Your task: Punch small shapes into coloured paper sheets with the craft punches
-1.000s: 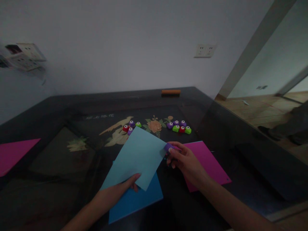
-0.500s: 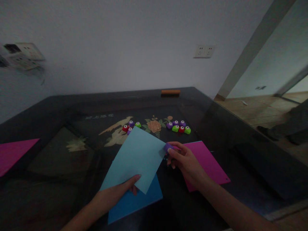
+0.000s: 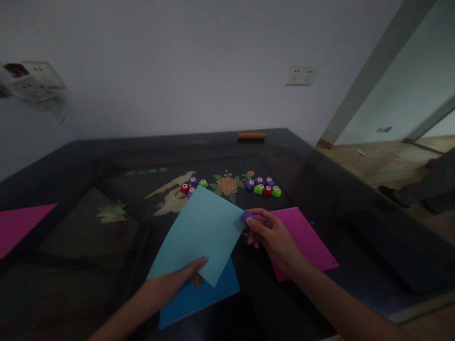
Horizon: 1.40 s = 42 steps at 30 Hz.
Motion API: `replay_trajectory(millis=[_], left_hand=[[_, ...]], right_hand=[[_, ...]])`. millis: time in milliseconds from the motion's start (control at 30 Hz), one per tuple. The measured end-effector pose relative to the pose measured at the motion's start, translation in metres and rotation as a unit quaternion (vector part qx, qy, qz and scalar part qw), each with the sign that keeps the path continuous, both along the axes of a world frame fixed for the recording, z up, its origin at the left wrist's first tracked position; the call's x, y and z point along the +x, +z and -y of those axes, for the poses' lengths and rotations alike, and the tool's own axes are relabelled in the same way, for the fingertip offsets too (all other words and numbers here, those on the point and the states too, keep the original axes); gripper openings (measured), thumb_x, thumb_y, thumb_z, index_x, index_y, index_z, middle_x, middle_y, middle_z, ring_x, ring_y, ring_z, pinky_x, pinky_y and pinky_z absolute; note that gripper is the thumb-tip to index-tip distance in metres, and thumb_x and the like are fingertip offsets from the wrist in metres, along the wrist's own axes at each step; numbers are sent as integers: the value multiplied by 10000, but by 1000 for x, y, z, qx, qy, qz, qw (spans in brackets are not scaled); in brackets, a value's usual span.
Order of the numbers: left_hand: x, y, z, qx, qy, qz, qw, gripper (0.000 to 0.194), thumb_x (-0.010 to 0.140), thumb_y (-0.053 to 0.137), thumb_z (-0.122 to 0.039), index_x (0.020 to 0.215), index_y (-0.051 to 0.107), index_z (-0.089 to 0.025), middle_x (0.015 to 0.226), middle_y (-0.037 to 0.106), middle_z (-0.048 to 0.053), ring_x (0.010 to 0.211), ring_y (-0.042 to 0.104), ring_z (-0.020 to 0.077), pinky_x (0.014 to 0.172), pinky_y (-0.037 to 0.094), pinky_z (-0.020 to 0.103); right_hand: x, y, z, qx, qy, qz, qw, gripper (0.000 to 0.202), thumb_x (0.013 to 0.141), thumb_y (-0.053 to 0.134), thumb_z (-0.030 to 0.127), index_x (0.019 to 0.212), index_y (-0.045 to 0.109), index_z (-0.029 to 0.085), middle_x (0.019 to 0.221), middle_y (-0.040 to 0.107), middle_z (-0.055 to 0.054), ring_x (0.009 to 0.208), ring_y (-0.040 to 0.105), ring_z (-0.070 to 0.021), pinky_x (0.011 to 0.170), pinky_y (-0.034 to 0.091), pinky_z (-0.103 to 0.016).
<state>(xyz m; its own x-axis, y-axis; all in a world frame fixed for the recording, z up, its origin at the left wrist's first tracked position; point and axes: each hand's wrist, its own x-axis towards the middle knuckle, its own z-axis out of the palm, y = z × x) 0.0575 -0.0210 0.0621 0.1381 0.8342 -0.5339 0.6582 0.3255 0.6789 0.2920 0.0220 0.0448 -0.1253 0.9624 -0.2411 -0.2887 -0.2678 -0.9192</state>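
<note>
My left hand (image 3: 190, 274) pinches the lower edge of a light blue paper sheet (image 3: 202, 232), thumb on top, holding it tilted above a darker blue stack of paper (image 3: 213, 298). At the sheet's right corner, my right hand (image 3: 275, 237) is closed around a small purple craft punch (image 3: 247, 217). The punch sits on that corner; whether it is pressed down I cannot tell. Tiny light blue bits (image 3: 244, 233) show just below it. Under my right forearm lies a pink sheet (image 3: 305, 241) with a small mark or hole in its near right corner.
Several purple, green and red punches (image 3: 264, 185) stand beyond my right hand, and another group (image 3: 193, 183) is behind the sheet. Another pink sheet (image 3: 24, 225) lies at far left. A brown roll (image 3: 251, 136) rests at the table's back edge. A person's legs (image 3: 426, 184) show at right.
Almost nothing differs. Both hands keep their hold on the sheet and the punch, and the view has shifted very slightly.
</note>
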Motion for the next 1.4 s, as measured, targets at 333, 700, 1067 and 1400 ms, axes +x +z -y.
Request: replay_trajectory(millis=[333, 700, 1067, 1400], left_hand=[[0, 2, 1, -2, -2, 0, 1000, 508, 735, 446, -663, 488, 553, -232, 745, 700, 33, 784, 636, 243, 911, 417, 335], [0, 0, 2, 10, 7, -5, 1000, 510, 729, 465, -666, 482, 570, -232, 740, 710, 39, 789, 650, 251, 896, 450, 348], [-3, 0, 1, 8, -17, -11, 1000, 487, 771, 440, -622, 505, 576, -237, 723, 709, 22, 767, 653, 239, 895, 450, 338], [1, 5, 2, -8, -2, 1, 1000, 509, 740, 443, -666, 484, 533, -236, 761, 709, 44, 797, 640, 262, 918, 427, 364]], right_hand=[[1, 1, 0, 0, -1, 4, 1000, 395, 625, 783, 401, 900, 605, 179, 584, 601, 50, 417, 540, -71, 356, 346, -159], [1, -1, 0, 6, -5, 0, 1000, 383, 637, 777, 394, 909, 611, 181, 576, 594, 51, 416, 531, -71, 360, 336, -165], [1, 1, 0, 3, -6, 2, 1000, 388, 632, 778, 401, 897, 609, 173, 556, 585, 54, 408, 522, -67, 357, 330, -161], [0, 1, 0, 5, -2, 2, 1000, 371, 645, 769, 399, 895, 611, 175, 555, 586, 51, 410, 525, -67, 357, 332, -157]])
